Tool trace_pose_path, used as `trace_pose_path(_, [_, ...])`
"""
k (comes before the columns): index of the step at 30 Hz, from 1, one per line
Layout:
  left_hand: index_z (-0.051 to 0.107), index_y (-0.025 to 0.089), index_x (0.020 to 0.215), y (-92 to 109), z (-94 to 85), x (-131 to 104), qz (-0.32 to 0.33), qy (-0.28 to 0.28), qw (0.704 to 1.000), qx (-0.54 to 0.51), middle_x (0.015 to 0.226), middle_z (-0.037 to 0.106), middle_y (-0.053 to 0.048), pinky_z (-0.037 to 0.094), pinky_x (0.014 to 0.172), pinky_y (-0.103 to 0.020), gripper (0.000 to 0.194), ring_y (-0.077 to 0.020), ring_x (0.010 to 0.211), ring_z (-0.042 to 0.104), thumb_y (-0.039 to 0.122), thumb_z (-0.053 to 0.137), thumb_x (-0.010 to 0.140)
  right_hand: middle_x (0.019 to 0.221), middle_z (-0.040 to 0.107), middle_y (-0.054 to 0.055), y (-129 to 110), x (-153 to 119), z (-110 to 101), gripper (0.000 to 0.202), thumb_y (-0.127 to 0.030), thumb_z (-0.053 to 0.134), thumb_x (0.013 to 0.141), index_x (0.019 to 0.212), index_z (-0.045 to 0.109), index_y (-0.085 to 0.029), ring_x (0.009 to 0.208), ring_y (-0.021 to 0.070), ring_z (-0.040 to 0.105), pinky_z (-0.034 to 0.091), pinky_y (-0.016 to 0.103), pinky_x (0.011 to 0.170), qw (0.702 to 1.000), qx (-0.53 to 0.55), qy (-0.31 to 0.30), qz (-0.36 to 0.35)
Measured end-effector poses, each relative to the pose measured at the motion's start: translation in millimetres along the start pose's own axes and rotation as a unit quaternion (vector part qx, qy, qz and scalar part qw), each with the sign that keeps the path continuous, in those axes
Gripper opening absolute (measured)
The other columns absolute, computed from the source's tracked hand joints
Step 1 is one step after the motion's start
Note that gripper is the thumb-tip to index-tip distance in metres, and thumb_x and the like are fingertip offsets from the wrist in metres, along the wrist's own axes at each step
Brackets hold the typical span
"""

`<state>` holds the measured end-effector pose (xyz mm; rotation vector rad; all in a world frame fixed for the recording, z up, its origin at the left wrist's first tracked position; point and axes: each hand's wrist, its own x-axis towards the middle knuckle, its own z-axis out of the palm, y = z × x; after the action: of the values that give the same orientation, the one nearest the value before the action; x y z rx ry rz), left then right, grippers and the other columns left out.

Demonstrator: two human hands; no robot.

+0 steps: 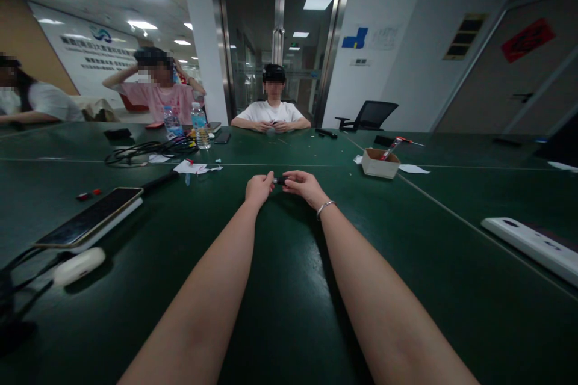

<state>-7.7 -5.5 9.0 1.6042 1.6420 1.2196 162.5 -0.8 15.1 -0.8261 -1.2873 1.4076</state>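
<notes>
Both arms reach forward over the dark green table (280, 289). My left hand (261, 189) is closed, its thumb and fingers pinching the silvery end of a small object. My right hand (307, 186), with a silver bracelet (326, 209) at the wrist, is closed around the dark end of what looks like the same piece. This small black object (281, 180) shows between the fingertips of both hands, just above the tabletop. It is too small to make out exactly, and the fingers cover part of it.
Left lie a phone (90, 216), a white rounded device (79, 267), black cables (149, 150), paper scraps (192, 166) and bottles (200, 126). Rightward are an open small box (380, 165) and a white device (533, 246). Several people sit beyond the table and at its left.
</notes>
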Motion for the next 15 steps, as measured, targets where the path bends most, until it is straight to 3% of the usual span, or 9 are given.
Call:
trace_pose_path(8, [0.063,0.02,0.065,-2.4,2.2,-1.1,0.024,-0.038,0.999,0.006,0.062,0.063,-0.002,0.036,0.058,-0.028,0.042,-0.0156,0.057,0.053,0.055,0.049,0.084,0.07,0.068,0.001,2.7,-0.1,-6.8,0.014,-0.006,0.07,0.078,0.09,0.068,-0.013,0.057,0.0092,0.067,0.061,0.02,0.059,0.999,-0.013,0.007,0.029])
trace_pose_path(12, [0.065,0.02,0.083,-8.5,6.4,3.2,0.071,-0.071,0.994,-0.051,0.082,0.067,-0.003,0.044,0.072,-0.028,0.018,-0.0154,0.075,0.059,0.037,0.064,0.078,0.067,0.068,0.002,5.0,0.5,-9.3,0.012,-0.004,0.069,0.079,0.088,0.068,-0.012,0.053,0.0086,0.066,0.06,0.018,0.055,0.999,-0.015,0.031,0.034])
trace_pose_path(15, [0.064,0.02,0.092,-11.2,9.2,5.4,0.088,-0.064,0.988,-0.108,0.091,0.067,-0.004,0.046,0.077,-0.028,0.019,-0.0144,0.081,0.061,0.033,0.063,0.078,0.067,0.068,0.002,6.1,1.5,-9.6,0.012,-0.004,0.069,0.079,0.088,0.069,-0.012,0.052,0.0086,0.066,0.06,0.018,0.055,0.999,-0.023,0.031,0.035])
